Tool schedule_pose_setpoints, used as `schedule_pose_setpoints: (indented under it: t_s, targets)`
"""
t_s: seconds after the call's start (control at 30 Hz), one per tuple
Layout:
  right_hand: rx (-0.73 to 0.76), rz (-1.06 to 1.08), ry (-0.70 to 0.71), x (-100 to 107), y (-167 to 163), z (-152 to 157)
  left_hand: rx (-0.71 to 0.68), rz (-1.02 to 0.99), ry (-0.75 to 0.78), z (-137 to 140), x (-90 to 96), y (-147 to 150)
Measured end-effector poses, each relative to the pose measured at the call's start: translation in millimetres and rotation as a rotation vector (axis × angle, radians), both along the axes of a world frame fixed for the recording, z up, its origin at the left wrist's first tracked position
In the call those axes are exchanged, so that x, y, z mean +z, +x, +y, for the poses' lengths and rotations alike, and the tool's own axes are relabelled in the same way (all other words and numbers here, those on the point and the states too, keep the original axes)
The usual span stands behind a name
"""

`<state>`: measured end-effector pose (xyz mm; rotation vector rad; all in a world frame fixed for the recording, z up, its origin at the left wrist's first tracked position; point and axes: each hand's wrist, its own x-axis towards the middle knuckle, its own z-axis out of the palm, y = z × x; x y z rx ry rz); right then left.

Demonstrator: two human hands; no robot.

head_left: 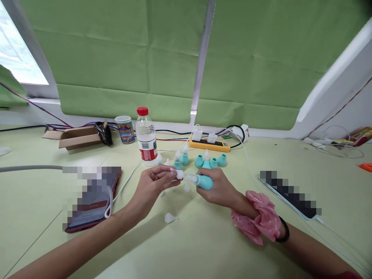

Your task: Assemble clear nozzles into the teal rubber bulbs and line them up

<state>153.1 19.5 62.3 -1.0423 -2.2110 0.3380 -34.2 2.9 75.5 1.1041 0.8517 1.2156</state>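
Note:
My right hand (216, 188) is closed around a teal rubber bulb (205, 182) of what looks like a nasal aspirator. A clear collar (190, 178) sticks out of the bulb toward the left. Between thumb and fingers, my left hand (158, 180) pinches a small white nozzle tip (179, 174), its wide end close to the collar; I cannot tell whether they touch. Another white nozzle tip (170, 217) lies on the table below my hands. Just beyond them stand several teal bulbs, some bare like this bulb (222, 160), others capped with nozzles like this bulb (184, 158).
A red-capped bottle (147, 139), a printed can (125, 130) and an open cardboard box (80, 137) stand at the back left. Behind the bulbs lies a yellow power strip (209, 145) with cables. Phones flank my arms, one left (93, 209), one right (286, 193).

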Motion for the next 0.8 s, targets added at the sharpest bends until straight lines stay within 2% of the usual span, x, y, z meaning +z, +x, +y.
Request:
schedule_pose_setpoints:
  t_s: [0.1,0.2,0.3,0.47,0.63,0.8]
  targets:
    - [-0.011,-0.02,0.031,0.4,-0.2,-1.9,-0.024,-0.08,-0.044,-1.4,-1.0,1.4]
    - [-0.018,-0.042,0.051,-1.1,-0.7,-2.7,-0.012,-0.056,-0.01,-3.0,-4.5,1.9]
    - [-0.038,-0.06,0.052,-1.8,-1.0,-2.8,0.007,0.014,0.041,-5.1,-5.7,1.3]
    - [-0.068,-0.098,0.085,-0.3,-0.2,-2.9,0.041,0.202,0.036,-7.7,1.0,0.6]
    - [-0.099,-0.21,0.193,0.8,3.3,-3.3,0.039,0.402,0.15,-7.0,10.1,-1.5]
    - [-0.149,-0.372,0.405,4.8,9.0,-4.3,-0.066,0.378,0.178,-4.3,10.4,-5.9]
